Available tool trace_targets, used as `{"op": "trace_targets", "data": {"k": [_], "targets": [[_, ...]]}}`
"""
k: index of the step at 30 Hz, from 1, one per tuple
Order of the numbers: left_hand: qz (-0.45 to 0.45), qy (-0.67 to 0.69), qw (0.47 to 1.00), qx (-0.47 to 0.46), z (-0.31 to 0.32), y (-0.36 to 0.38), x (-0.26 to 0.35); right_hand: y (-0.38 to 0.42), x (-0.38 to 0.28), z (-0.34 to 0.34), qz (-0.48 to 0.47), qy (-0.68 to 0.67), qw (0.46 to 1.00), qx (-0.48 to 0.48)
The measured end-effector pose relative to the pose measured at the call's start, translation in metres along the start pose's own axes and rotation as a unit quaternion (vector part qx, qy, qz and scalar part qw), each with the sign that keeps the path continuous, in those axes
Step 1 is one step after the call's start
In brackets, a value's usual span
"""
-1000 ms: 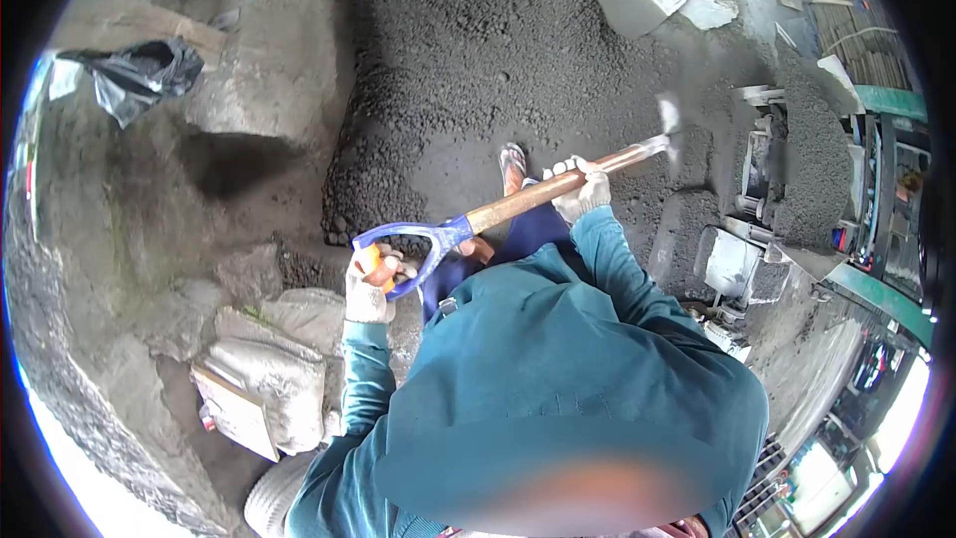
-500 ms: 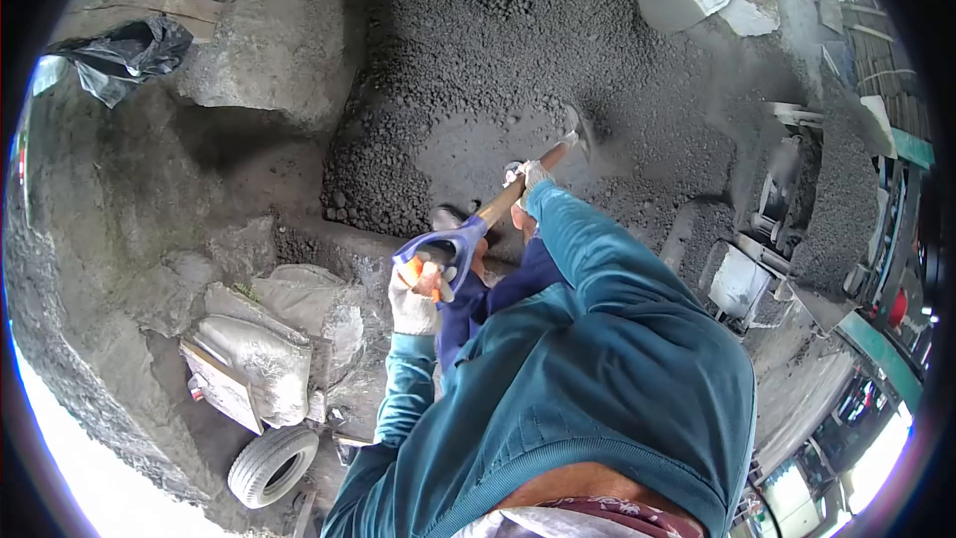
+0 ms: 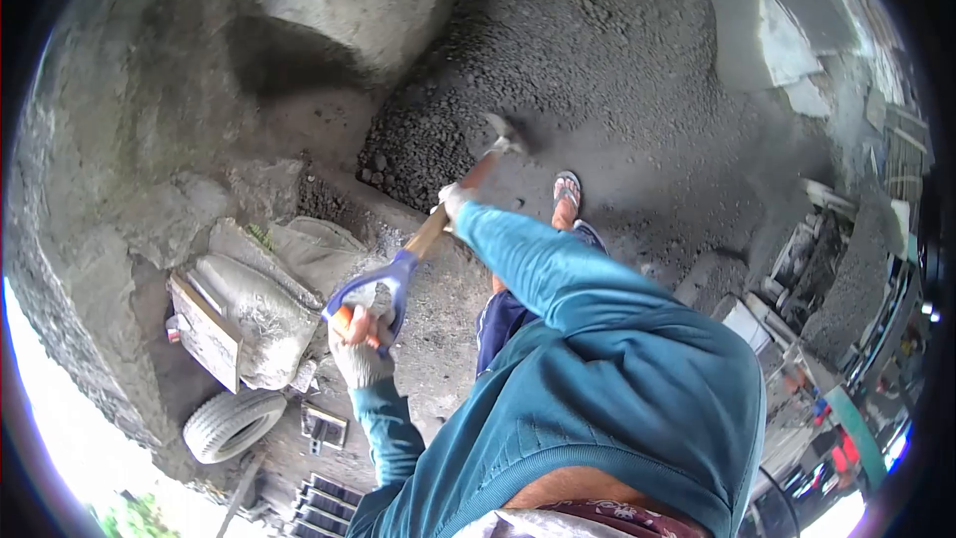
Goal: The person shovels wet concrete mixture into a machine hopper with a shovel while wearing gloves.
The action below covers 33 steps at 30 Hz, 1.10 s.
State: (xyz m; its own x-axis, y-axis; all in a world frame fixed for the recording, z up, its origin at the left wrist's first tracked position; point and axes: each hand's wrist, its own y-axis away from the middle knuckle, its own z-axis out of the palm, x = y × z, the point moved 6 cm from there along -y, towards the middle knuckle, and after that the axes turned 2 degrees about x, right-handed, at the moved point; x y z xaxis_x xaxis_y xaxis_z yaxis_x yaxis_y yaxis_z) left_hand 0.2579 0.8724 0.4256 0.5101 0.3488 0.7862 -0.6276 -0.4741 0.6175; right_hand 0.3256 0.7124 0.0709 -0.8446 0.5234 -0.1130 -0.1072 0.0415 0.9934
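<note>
A shovel [image 3: 428,234] with a blue D-shaped handle and a wooden shaft slants across the middle of the head view. My left hand [image 3: 360,344], in a pale glove, is wrapped round the orange grip of the blue handle. Further down the shaft, near the blade, my right hand [image 3: 455,201], also gloved, is closed on the wood. The metal blade [image 3: 506,134] is blurred and lies against the dark gravel [image 3: 428,134]. My sandalled foot [image 3: 567,197] stands on the grey ground to the right of the shaft.
A concrete block [image 3: 349,0] rises at the upper left. At the lower left are a tire [image 3: 234,425], a board [image 3: 206,334] and a dusty sack [image 3: 269,324]. Broken slabs [image 3: 787,35] lie at the upper right, with a dusty metal machine [image 3: 797,264] at the right.
The view has turned. Both hands and the shovel have shifted to the left in the picture, and the blade now lies nearer the pebbly gravel. My foot has come into clear view.
</note>
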Motion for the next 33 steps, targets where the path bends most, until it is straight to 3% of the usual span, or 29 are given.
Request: {"op": "trace_targets", "data": {"k": [2,4,6,8,10,11,12,13,14,15,16,17,19,20,23,27,28,30,33], "targets": [[0.033,-0.043,0.995,0.086,-0.03,0.013,0.014,0.013,0.012,0.036,-0.02,-0.012,1.0,0.014],[0.039,0.018,0.997,0.068,-0.065,0.009,-0.011,0.017,0.0,0.051,-0.088,0.121,0.987,0.065],[-0.009,0.058,0.995,0.081,-0.073,-0.003,-0.048,0.007,-0.027,0.06,-0.191,0.29,0.923,0.169],[-0.099,0.19,0.974,0.07,-0.078,-0.037,-0.126,0.058,-0.088,0.065,-0.244,0.359,0.884,0.171],[-0.152,0.245,0.955,0.062,-0.051,-0.069,-0.181,0.007,-0.114,0.079,-0.23,0.418,0.857,0.198],[-0.147,0.248,0.953,0.089,-0.038,-0.072,-0.186,-0.049,-0.095,0.097,-0.238,0.597,0.757,0.119],[-0.141,0.251,0.951,0.113,-0.028,-0.072,-0.181,-0.102,-0.075,0.116,-0.279,0.766,0.578,0.052],[-0.167,0.253,0.941,0.149,-0.037,-0.062,-0.171,-0.148,-0.055,0.133,-0.344,0.844,0.412,-0.004],[-0.162,0.231,0.946,0.16,-0.066,-0.052,-0.166,-0.102,-0.036,0.11,-0.236,0.706,0.664,0.068],[-0.168,0.225,0.948,0.147,-0.099,-0.038,-0.163,-0.039,-0.017,0.085,-0.184,0.466,0.847,0.18],[-0.17,0.229,0.945,0.161,-0.132,-0.022,-0.156,-0.041,0.022,0.086,-0.176,0.484,0.844,0.153],[-0.157,0.173,0.943,0.235,-0.154,-0.004,-0.137,-0.025,0.047,0.081,-0.148,0.481,0.852,0.146],[-0.105,0.115,0.964,0.214,-0.193,0.018,-0.114,0.012,0.095,0.073,-0.093,0.477,0.864,0.131],[-0.095,0.132,0.967,0.194,-0.209,0.024,-0.114,0.05,0.088,0.069,-0.077,0.463,0.88,0.073],[-0.125,0.133,0.971,0.157,-0.214,0.022,-0.13,0.101,0.054,0.045,-0.118,0.387,0.909,0.105],[-0.196,0.118,0.972,0.059,-0.136,-0.016,-0.159,0.096,-0.019,-0.008,-0.12,0.149,0.969,0.157],[-0.178,0.127,0.975,0.032,-0.112,-0.029,-0.158,0.102,-0.036,-0.017,-0.12,0.093,0.975,0.16],[-0.142,0.098,0.985,-0.028,-0.073,-0.056,-0.141,-0.026,-0.03,-0.053,-0.123,-0.034,0.987,0.099],[-0.118,0.002,0.993,-0.002,-0.055,-0.078,-0.109,-0.039,-0.031,-0.022,-0.072,-0.032,0.996,0.044]]}}
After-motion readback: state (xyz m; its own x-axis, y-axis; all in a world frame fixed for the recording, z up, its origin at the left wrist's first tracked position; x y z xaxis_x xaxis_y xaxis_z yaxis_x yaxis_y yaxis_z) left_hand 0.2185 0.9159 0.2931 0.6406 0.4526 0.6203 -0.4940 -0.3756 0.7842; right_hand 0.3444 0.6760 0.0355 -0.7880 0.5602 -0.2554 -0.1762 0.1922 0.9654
